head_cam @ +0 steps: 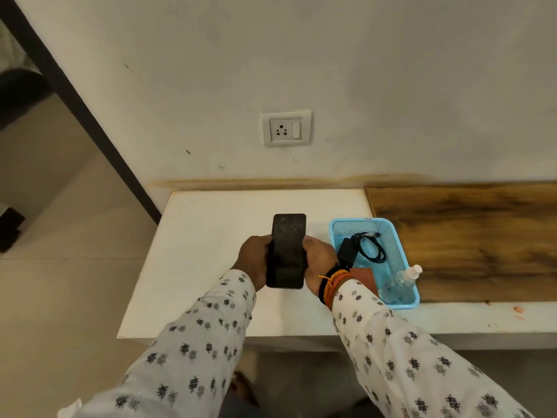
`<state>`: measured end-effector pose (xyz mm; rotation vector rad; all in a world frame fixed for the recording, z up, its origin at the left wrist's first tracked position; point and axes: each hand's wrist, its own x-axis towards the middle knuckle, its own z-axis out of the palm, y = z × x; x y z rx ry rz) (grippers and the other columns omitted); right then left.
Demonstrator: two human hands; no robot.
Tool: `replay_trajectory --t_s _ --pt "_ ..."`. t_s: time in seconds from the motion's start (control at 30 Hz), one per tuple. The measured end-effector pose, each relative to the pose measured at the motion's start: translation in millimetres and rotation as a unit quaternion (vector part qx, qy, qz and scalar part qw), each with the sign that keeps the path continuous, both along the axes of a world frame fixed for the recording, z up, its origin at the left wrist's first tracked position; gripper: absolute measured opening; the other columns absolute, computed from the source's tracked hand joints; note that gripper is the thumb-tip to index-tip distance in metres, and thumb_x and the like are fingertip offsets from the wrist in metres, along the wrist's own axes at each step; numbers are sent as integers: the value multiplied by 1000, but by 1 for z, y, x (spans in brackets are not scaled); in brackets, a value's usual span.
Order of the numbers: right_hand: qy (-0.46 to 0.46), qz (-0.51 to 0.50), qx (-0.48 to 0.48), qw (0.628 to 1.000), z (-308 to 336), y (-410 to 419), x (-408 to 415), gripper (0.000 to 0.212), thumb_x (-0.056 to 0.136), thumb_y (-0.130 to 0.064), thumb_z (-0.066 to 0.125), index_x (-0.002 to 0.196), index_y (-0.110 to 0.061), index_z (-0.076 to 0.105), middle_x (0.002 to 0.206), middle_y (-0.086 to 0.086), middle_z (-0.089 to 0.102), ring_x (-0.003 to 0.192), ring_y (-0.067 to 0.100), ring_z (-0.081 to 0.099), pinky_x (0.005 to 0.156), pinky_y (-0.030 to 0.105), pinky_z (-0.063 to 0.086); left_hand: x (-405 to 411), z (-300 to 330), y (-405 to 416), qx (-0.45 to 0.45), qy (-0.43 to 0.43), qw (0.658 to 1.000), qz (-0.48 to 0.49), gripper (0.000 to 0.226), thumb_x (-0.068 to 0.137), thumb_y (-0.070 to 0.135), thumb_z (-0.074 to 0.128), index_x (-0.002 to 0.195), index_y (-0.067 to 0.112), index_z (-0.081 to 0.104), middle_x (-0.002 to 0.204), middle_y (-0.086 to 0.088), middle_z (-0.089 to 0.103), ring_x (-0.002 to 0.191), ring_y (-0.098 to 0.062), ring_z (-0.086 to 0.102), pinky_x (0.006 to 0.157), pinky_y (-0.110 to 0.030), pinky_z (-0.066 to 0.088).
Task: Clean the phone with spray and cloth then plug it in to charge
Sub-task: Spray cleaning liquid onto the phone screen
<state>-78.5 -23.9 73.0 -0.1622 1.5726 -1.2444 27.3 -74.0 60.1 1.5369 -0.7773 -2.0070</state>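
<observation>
both hands clasp the phone [287, 251] above the white table [211, 267], left hand [254, 260] and right hand [319, 260] gripping its sides; blue basket [404, 300] just right holds charger [346, 251], spray bottle [398, 282].

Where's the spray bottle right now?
The spray bottle lies in the blue basket's near corner, on the table right of the phone, beside the charger.
</observation>
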Motion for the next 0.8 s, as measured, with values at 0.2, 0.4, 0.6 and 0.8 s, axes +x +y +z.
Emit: replay_trajectory --t_s 0.2,0.4,0.6,0.8 --pt "-3 6 -84 996 40 11 -15 29 98 -12 45 112 2 66 109 24 69 102 43 65 84 52 56 -13 29 5 -11 107 994 33 33 100 24 47 102 5 73 102 -16 74 91 -32 70 92 -47 54" --pt "-41 22 -170 984 68 29 -22 32 103 -13 36 118 -6 64 115 18 69 107 36 65 90 47 54 -9 53 17 -37 201 979 -3 35 103 32 45 108 9 71 96 -10 78 84 -27 76 79 -42 57" --pt "-76 9 -237 968 82 46 -24 31 103 -14 39 115 -12 68 116 11 70 110 31 65 94 45 53 -3 71 34 -17 276 958 -71 50 99 51 45 115 14 75 124 -14 70 105 -31 71 89 -44 57" --pt "31 62 -228 971 82 58 -24 39 103 -24 40 91 -38 75 104 -9 74 104 19 65 64 26 57 3 58 47 11 324 936 -137 66 93 66 40 130 17 66 138 -22 59 125 -47 56 107 -70 35"
